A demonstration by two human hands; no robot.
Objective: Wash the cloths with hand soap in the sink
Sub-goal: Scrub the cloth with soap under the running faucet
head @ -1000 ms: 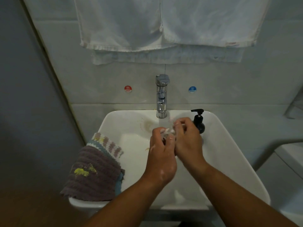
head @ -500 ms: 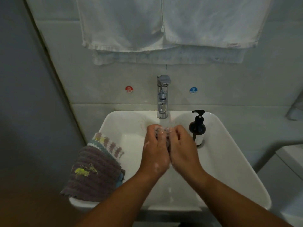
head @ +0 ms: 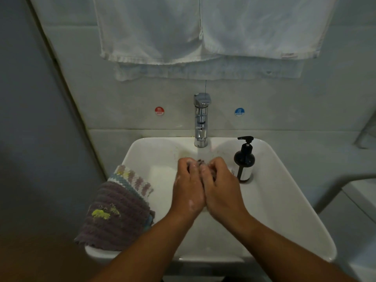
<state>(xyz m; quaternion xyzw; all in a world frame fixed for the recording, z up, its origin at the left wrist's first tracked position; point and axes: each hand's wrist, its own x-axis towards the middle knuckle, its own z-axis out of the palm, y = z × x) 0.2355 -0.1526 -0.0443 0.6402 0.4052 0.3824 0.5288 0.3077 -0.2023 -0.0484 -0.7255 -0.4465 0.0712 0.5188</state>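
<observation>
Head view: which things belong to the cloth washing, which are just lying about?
In the job: left hand, right hand, the small cloth gripped between them, running tap, sink, soap bottle, stacked cloths on the sink's left rim.
Just there: white towels hanging above, hot sticker, cold sticker.

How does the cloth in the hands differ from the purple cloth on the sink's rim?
The held cloth is bunched between the left hand and right hand under the running tap; the purple cloth lies spread over the sink rim, out of the water. The held cloth is mostly hidden; the purple cloth shows plainly, with yellow marks. Both look dark.
</observation>
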